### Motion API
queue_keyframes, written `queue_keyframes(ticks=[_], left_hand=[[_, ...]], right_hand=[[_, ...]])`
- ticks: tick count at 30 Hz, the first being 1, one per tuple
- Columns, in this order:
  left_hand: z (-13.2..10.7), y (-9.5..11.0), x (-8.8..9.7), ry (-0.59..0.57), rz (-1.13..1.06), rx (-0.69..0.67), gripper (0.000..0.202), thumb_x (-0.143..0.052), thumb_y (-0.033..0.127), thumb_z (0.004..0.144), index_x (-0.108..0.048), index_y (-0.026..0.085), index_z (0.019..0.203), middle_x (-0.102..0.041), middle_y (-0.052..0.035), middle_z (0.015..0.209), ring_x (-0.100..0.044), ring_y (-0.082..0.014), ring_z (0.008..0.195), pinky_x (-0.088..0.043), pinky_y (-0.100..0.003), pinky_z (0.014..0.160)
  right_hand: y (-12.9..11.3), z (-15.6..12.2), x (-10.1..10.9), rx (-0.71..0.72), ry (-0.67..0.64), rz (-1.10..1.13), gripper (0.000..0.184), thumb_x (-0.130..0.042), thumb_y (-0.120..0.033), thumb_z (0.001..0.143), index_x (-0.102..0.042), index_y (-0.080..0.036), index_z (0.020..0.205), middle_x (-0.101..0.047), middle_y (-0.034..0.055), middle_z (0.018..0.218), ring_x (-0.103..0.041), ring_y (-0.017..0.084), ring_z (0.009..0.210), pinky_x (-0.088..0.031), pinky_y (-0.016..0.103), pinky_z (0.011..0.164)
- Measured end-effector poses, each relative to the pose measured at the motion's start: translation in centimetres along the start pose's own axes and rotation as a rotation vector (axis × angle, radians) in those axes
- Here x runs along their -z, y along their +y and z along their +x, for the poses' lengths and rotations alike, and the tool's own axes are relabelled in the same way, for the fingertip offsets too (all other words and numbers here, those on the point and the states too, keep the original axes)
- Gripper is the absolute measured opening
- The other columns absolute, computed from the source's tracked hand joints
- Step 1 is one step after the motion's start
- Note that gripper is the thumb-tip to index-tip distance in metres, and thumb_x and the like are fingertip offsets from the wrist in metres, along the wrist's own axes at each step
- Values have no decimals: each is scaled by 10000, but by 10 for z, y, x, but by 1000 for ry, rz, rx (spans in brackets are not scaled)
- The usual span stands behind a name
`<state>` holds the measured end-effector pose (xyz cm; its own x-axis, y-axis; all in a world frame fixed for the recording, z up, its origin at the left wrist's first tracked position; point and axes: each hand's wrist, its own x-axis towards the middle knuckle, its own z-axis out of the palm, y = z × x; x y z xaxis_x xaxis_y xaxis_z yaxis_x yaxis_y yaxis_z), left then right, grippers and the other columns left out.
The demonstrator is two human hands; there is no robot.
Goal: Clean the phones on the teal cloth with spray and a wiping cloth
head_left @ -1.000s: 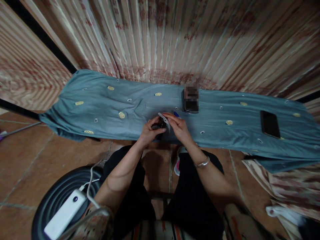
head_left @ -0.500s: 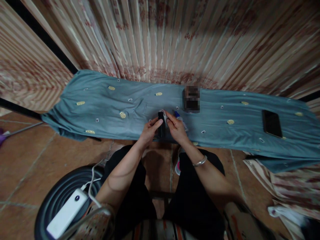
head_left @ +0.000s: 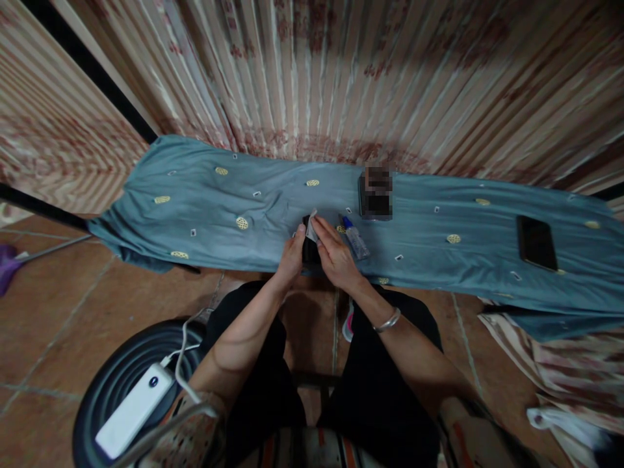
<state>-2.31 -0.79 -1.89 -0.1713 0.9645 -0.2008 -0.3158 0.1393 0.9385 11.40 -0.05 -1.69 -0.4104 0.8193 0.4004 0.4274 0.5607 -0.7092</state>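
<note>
My left hand (head_left: 291,255) grips a small black box-like object (head_left: 311,252) by its left side, near the front edge of the cloth-covered bench. Its exact kind cannot be made out. Pinched under the fingers of my right hand (head_left: 337,255) is a small whitish cloth or tissue (head_left: 311,227), pressed against the upper face of the black object. Just right of my right hand lies a clear small bottle with a blue cap (head_left: 357,239). Beyond it stands a dark box (head_left: 375,203), partly blurred out.
A teal patterned cloth (head_left: 273,195) covers the long bench. At its right lies a black phone (head_left: 536,242). A pleated curtain (head_left: 312,84) hangs behind. Low at left, a white power bank (head_left: 134,413) with a cable rests on a round black ribbed stool (head_left: 95,383).
The black object has turned so its broad face points up. My right hand has flattened over it with the cloth, showing more of the blue-capped bottle. The view has shifted slightly.
</note>
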Motion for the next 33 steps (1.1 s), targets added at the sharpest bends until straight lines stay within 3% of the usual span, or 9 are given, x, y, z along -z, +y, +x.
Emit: queue_keyframes(ticks=[4, 10, 17, 23, 29, 33], left_hand=[[0, 1, 0, 5, 33, -14, 506, -618, 585, 950, -791, 126, 1075, -789, -90, 909, -723, -270, 1084, -528, -376, 1018], [-3, -1, -2, -9, 76, 15, 506, -587, 585, 966, -794, 139, 1086, -789, -89, 908, -721, -277, 1055, -541, -386, 969], [2, -2, -2, 55, 47, 5, 445, -567, 516, 993, -795, 138, 1046, -795, -85, 912, -732, -262, 1061, -539, -379, 1000], [8, 4, -1, 114, -12, 5, 430, -610, 507, 965, -790, 121, 1022, -791, -97, 912, -705, -283, 1155, -544, -366, 989], [12, 7, -2, 147, -56, 23, 406, -553, 514, 971, -739, 162, 892, -751, -76, 804, -730, -237, 983, -577, -355, 881], [18, 3, 0, 141, -106, 27, 439, -604, 621, 890, -691, 195, 830, -740, -89, 814, -726, -263, 1000, -590, -376, 869]], right_hand=[[-1, 0, 1, 22, -18, -14, 574, -362, -210, 1028, -474, -239, 1590, -481, 74, 1652, -401, 221, 1565, -314, 518, 1315], [3, 2, 4, 17, -11, -22, 571, -338, -220, 1029, -492, -100, 1565, -497, 177, 1624, -418, 237, 1555, -307, 510, 1315], [3, -1, 2, 35, -39, 3, 560, -372, -223, 1036, -483, -247, 1584, -491, 74, 1646, -410, 221, 1560, -313, 516, 1317], [-3, -6, -2, 84, -50, 20, 550, -365, -218, 1048, -490, -243, 1583, -489, 73, 1647, -415, 209, 1556, -330, 466, 1321], [-8, -10, -4, 100, -67, 9, 549, -375, -213, 1047, -494, -274, 1580, -509, 50, 1633, -423, 213, 1551, -350, 487, 1315], [-11, -12, -5, 143, -61, 9, 535, -364, -210, 1054, -515, -248, 1566, -526, 75, 1619, -441, 218, 1540, -371, 493, 1305]])
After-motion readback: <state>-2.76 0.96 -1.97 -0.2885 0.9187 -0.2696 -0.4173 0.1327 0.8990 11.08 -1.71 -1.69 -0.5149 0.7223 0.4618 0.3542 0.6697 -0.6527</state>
